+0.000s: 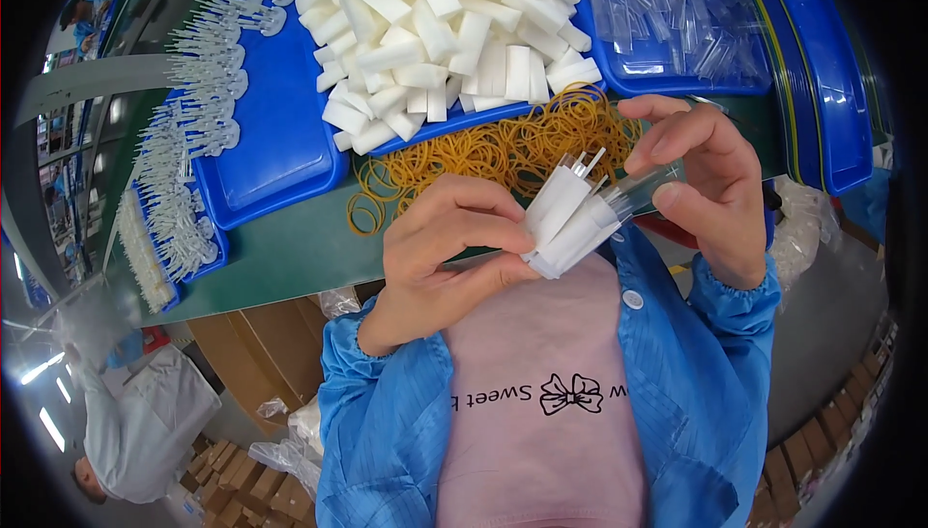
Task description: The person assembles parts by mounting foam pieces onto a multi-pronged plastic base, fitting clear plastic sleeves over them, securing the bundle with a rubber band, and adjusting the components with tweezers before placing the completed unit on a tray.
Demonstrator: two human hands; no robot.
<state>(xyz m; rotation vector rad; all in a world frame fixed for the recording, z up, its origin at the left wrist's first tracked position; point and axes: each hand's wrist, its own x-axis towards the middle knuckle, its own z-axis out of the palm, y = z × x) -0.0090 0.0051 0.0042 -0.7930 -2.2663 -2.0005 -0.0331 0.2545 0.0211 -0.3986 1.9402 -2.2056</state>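
Observation:
Between the thumb and fingers of my left hand point(449, 253) is a bundle of white foam pieces and clear plastic parts point(570, 224). Thin pale rods stick out of its upper end, tilted up and to the right. My right hand point(710, 175) is just right of the bundle, thumb and forefinger curled around a clear plastic piece point(662, 176). That piece reaches toward the bundle's upper end; whether it touches is hard to see. Behind both hands lies a heap of orange-brown rubber bands point(464, 161).
White foam blocks point(425, 35) are heaped in a blue tray beyond the bands. Clear plastic pieces fill a blue tray point(667, 82) at the far right. Rows of white thin-tipped parts point(193, 132) line blue trays on the left. A person point(150, 422) is at lower left.

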